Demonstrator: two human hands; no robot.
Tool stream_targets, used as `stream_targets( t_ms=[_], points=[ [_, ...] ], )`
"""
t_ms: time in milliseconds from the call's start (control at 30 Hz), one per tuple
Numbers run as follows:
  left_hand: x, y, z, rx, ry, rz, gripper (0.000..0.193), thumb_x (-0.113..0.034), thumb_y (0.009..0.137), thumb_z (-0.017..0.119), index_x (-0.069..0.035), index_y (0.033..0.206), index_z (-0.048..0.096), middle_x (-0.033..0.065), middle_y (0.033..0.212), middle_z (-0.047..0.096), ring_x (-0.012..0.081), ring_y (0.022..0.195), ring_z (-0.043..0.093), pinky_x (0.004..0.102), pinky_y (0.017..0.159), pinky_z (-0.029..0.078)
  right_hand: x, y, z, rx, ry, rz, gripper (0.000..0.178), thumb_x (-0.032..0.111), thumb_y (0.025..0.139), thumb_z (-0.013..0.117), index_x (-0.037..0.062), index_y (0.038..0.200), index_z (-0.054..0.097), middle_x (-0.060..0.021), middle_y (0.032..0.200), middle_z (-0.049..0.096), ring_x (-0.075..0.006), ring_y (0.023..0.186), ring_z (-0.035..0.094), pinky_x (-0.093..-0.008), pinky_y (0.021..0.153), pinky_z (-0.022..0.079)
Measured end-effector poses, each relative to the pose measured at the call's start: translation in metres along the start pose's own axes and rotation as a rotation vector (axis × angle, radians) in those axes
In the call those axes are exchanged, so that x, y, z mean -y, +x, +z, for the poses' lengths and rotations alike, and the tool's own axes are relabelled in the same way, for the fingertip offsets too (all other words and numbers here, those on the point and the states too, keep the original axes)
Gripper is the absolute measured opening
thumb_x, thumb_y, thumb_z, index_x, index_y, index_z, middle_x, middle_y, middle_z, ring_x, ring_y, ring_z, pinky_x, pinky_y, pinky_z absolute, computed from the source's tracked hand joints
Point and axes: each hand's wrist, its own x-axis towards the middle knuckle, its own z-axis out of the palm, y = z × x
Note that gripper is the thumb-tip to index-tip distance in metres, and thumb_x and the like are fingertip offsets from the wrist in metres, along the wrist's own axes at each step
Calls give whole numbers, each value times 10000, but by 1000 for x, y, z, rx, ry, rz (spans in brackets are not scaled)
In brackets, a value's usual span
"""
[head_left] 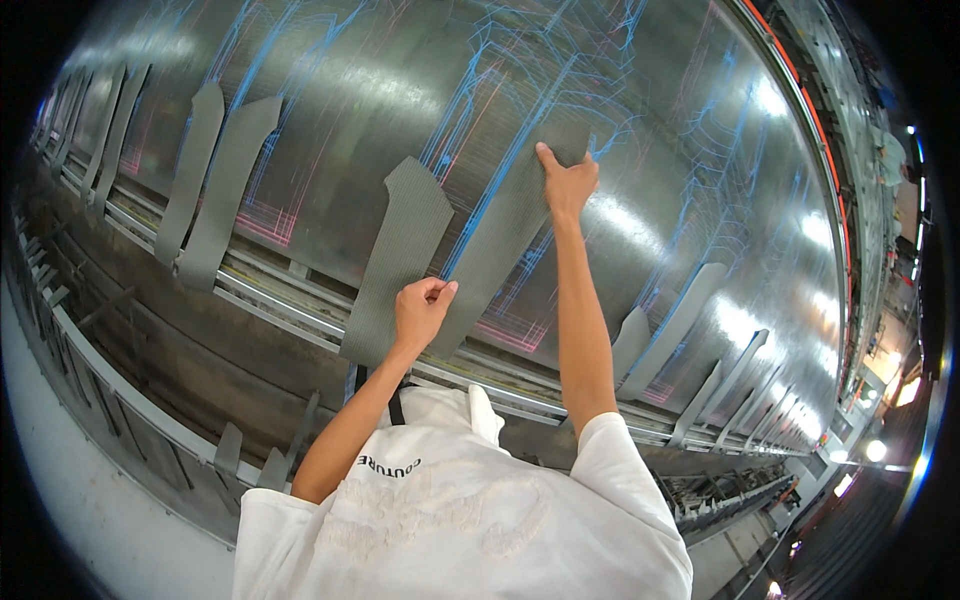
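Two long grey ribbed fabric strips lie side by side in front of me on a shiny metal surface (380,110) with blue and pink drawn lines. My right hand (572,185) rests on the far end of the right strip (500,245), thumb and fingers apart, the palm side hidden. Lower down, my left hand (425,312) is closed in a pinch between that strip and the left strip (405,235). Whether anything sits between its fingertips I cannot make out. Both strips hang over the surface's near edge at their lower ends.
More grey strips stand in pairs along the surface, such as a pair's longer strip (232,190) at left and another strip (680,330) at right. A metal rail (290,322) runs along the near edge. A curved orange-red line (815,110) borders the far right side.
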Motion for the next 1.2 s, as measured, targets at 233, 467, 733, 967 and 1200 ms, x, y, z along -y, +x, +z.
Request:
stream_targets(
  t_ms=[233, 467, 733, 967, 1200],
  points=[
    [5, 1, -1, 0, -2, -17, 307, -278, 899, 737, 29, 923, 742, 103, 748, 729, 132, 648, 653, 286, 613, 495, -1, 3, 3, -68, -114, -61, 794, 485, 695, 850, -157, 1103, 624, -316, 1096, 618, -457, 1057, 586, -547, 986, 413],
    [0, -15, -4, -86, -33, -79, 244, -213, 869, 768, 27, 871, 725, 105, 695, 716, 142, 599, 663, 302, 583, 504, 29, -9, -6, -78, -99, -108, 531, 389, 718, 867, -80, 900, 698, -207, 872, 729, -353, 816, 718, -450, 809, 546],
    [22, -21, -3, -107, -41, -176, 268, -243, 854, 791, 5, 791, 710, 88, 664, 703, 149, 554, 636, 294, 539, 484, 28, -11, -6, -133, -63, -178, 545, 379, 690, 882, -102, 771, 638, -214, 716, 668, -377, 692, 681, -489, 700, 534],
    [23, -18, -3, -95, 12, -142, 286, -262, 832, 808, -1, 763, 711, 88, 643, 690, 172, 538, 630, 319, 544, 489, 0, 3, 1, -155, -118, -200, 590, 432, 698, 866, -104, 825, 656, -223, 776, 676, -394, 756, 681, -500, 773, 527],
    [23, -16, -3, -91, 16, -159, 296, -271, 833, 804, 2, 764, 714, 101, 652, 697, 188, 549, 646, 326, 555, 497, 11, 0, -3, -136, -107, -202, 619, 461, 686, 863, -107, 831, 663, -243, 813, 681, -403, 793, 682, -492, 785, 521]
  ],
)
